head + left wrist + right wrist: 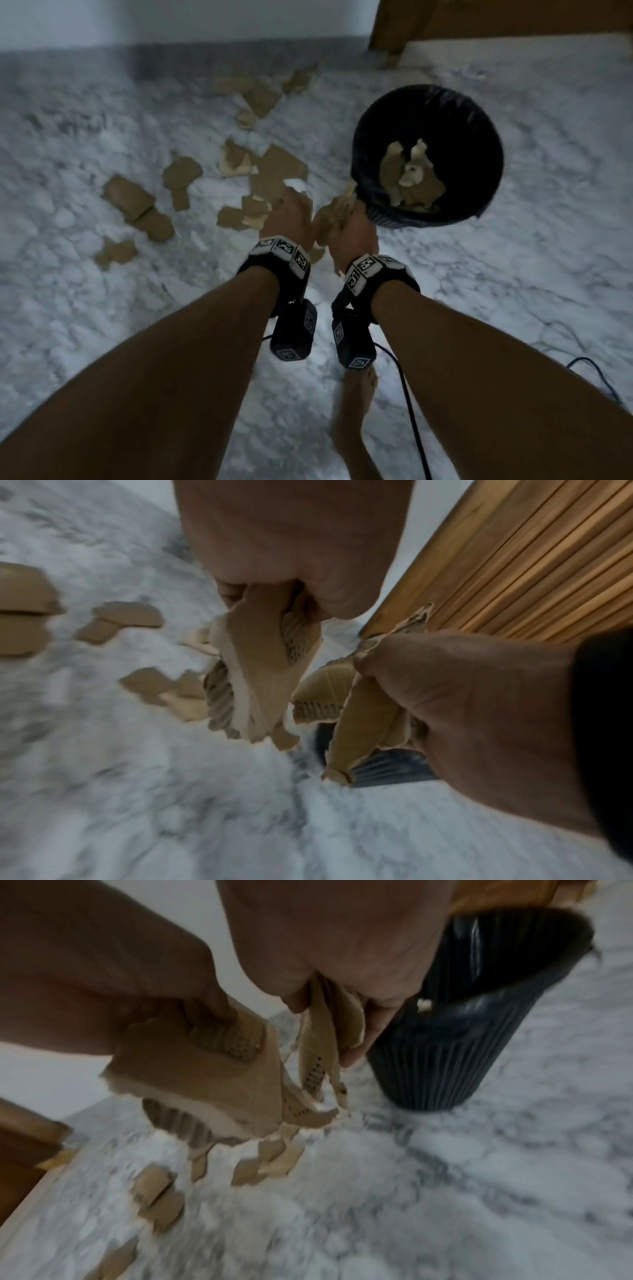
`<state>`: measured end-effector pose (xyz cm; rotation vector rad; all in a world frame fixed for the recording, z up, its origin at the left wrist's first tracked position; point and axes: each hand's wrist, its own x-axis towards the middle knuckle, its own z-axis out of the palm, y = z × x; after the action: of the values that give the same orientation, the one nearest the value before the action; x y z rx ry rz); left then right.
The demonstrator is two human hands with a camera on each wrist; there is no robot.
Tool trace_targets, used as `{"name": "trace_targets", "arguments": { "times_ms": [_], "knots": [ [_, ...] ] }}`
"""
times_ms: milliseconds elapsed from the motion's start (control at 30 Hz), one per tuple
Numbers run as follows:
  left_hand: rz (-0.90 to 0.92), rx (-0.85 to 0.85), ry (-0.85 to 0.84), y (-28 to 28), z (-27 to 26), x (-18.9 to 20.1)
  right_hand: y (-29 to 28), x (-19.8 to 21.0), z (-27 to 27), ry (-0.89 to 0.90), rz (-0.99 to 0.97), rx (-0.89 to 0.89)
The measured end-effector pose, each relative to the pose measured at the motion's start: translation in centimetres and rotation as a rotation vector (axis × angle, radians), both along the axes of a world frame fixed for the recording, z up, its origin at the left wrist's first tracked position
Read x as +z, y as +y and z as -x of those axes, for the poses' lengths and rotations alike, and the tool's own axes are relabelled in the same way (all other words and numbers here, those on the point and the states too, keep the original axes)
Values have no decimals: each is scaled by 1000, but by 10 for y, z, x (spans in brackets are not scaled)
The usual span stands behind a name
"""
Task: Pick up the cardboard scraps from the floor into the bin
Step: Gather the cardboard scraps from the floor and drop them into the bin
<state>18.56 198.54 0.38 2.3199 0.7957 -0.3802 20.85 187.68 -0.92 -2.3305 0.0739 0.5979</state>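
Observation:
Both hands hover side by side above the marble floor, just left of the black ribbed bin (pixel 479 113). My left hand (pixel 289 216) grips a bunch of torn cardboard scraps (pixel 263 669), which hang down from its curled fingers. My right hand (pixel 352 228), close to the bin's near-left rim, grips its own scraps (pixel 322 1047). Several brown scraps (pixel 411 178) lie inside the bin. Many loose scraps (pixel 274 168) are scattered on the floor to the left and towards the wall. The picture is motion-blurred.
A wooden furniture leg (pixel 390 31) stands by the wall behind the bin, and ribbed wood panelling (pixel 531 561) shows in the left wrist view. A black cable (pixel 411 411) trails across the floor beside a bare foot (pixel 356 411).

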Motion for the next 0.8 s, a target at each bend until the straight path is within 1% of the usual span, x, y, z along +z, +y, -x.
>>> {"name": "trace_targets", "arguments": {
  "times_ms": [100, 200, 300, 433, 533, 600, 700, 800],
  "knots": [
    [39, 3, -140, -40, -69, 43, -35, 31, -66, -158, 0, -93],
    [114, 0, -205, -75, -114, 61, -71, 44, -112, -234, -3, -185],
    [136, 9, -241, -105, -140, 64, -102, 43, -135, -220, -88, -203],
    [96, -26, -147, -116, -142, 49, -124, 25, -132, -162, -60, -185],
    [96, -25, -85, -98, -127, 34, -119, 11, -117, -132, 9, -126],
    [90, 9, -48, -73, -113, 27, -100, 6, -106, -126, 50, -86],
    [74, 72, 16, -13, -87, 17, -46, 1, -92, -99, 74, -23],
    [53, 101, 83, 65, -59, 6, 27, 1, -80, -58, 85, 53]
  ]
}}
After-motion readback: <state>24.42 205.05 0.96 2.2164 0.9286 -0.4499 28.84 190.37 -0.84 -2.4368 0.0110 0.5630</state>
